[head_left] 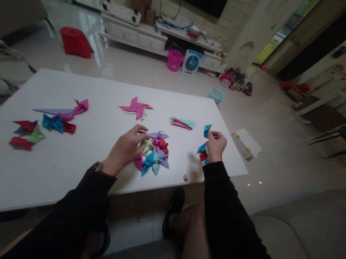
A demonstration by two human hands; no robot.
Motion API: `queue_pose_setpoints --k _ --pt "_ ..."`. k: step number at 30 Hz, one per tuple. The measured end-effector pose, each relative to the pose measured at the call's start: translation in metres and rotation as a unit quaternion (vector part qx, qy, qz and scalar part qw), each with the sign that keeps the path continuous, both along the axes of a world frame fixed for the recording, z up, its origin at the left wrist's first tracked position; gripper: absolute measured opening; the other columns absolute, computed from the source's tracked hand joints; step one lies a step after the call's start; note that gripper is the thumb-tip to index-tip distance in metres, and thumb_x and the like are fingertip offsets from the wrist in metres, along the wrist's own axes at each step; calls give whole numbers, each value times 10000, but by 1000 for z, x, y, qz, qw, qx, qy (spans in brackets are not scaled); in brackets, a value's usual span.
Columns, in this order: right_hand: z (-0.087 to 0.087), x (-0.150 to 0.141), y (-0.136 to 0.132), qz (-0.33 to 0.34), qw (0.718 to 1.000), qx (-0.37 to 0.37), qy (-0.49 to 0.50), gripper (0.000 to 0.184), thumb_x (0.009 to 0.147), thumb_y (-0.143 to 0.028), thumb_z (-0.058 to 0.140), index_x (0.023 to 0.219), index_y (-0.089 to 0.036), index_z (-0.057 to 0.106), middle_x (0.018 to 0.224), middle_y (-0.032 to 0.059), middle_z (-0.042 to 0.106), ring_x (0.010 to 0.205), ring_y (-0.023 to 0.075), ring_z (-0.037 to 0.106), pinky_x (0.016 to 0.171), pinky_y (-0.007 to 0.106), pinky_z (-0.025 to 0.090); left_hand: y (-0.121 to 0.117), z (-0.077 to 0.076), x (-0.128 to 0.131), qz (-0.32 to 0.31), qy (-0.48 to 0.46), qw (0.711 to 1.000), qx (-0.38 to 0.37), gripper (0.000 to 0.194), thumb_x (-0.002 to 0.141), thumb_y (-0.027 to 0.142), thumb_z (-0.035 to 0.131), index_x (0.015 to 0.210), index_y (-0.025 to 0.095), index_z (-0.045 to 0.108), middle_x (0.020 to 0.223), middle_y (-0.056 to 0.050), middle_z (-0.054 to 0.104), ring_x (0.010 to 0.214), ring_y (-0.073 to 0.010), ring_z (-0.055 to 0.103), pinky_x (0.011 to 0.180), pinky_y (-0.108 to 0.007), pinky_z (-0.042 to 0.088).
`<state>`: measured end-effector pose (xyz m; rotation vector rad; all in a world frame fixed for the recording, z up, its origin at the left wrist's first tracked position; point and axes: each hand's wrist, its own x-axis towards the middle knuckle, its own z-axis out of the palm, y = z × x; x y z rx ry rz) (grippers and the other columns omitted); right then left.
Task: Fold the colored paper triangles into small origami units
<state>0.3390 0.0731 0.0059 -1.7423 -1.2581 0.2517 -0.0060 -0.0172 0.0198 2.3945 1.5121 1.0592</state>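
Observation:
My right hand is closed in a pinch on a blue folded-paper piece, near the table's right end. Just below that hand lies a small group of folded papers, with a red piece and blue ones partly hidden by the hand and wrist. My left hand hovers at the left edge of a cluster of origami pieces in purple, red, green, pink and blue. Its fingers are bent but apart, and whether they touch the paper I cannot tell.
On the white table are a pink-and-green paper pinwheel, a bunch of thin folded strips, and more origami at the left, including a pink piece and a blue one. A sofa stands at the right.

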Motion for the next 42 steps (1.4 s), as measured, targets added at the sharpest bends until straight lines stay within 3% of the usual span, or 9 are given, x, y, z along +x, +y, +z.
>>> queue_pose_setpoints --k 4,9,14,19,25,29,33,37,42 --pt "-7 81 13 -121 985 -95 -75 233 808 -233 591 929 -111 749 920 129 762 793 195 669 742 271 504 -7 5 -9 15 -4 1000 4 162 895 136 538 941 162 691 1180 -117 616 1008 -221 675 837 -348 578" --pt "-26 136 13 -135 971 -165 -108 84 690 -137 656 731 -130 729 751 127 731 733 225 653 727 321 503 -12 5 -22 28 4 1000 -1 162 888 131 538 934 167 689 1201 -113 608 968 -209 681 825 -342 572" --pt "-45 143 24 -112 961 -207 -146 70 687 -149 664 705 -185 721 753 86 721 768 228 654 775 349 511 -12 1 -27 34 0 999 -14 157 889 139 537 914 175 688 1183 -104 612 957 -206 675 842 -352 567" --pt "-56 138 31 -91 952 -239 -168 52 646 -170 701 689 -196 716 764 113 718 791 255 662 755 365 499 -13 1 -29 36 5 999 -25 153 889 132 538 916 173 683 1180 -104 612 960 -206 671 837 -349 561" --pt "-44 124 28 -54 952 -249 -168 72 619 -128 696 676 -172 685 816 161 723 853 294 668 798 394 487 -15 2 -32 31 2 999 -30 160 885 110 543 922 181 681 1167 -92 622 960 -190 668 823 -324 561" --pt "-16 84 28 8 969 -199 -146 204 729 -197 638 918 -152 700 1045 169 727 957 251 662 886 363 491 -17 4 -33 37 -15 999 -29 162 877 101 552 913 186 685 1152 -86 628 958 -185 663 821 -312 559" --pt "18 -5 0 166 978 -129 4 317 770 -309 638 1055 -173 664 1131 144 708 966 242 655 849 379 527 -21 7 -34 41 -34 998 -38 154 884 117 557 908 187 692 1121 -80 632 943 -186 663 826 -313 560" --pt "37 -121 -65 361 921 -89 119 338 824 -417 643 1101 -224 630 1230 104 672 1055 243 643 871 410 547 -27 7 -36 40 -32 997 -52 169 878 113 559 940 188 697 1086 -70 635 951 -190 663 840 -312 556" --pt "18 -235 -126 486 836 -129 220 451 896 -432 592 1317 -277 544 1349 80 606 1149 223 627 934 393 550 -40 7 -47 53 -37 995 -72 172 879 103 531 952 166 673 1048 -76 631 900 -179 655 836 -315 555"
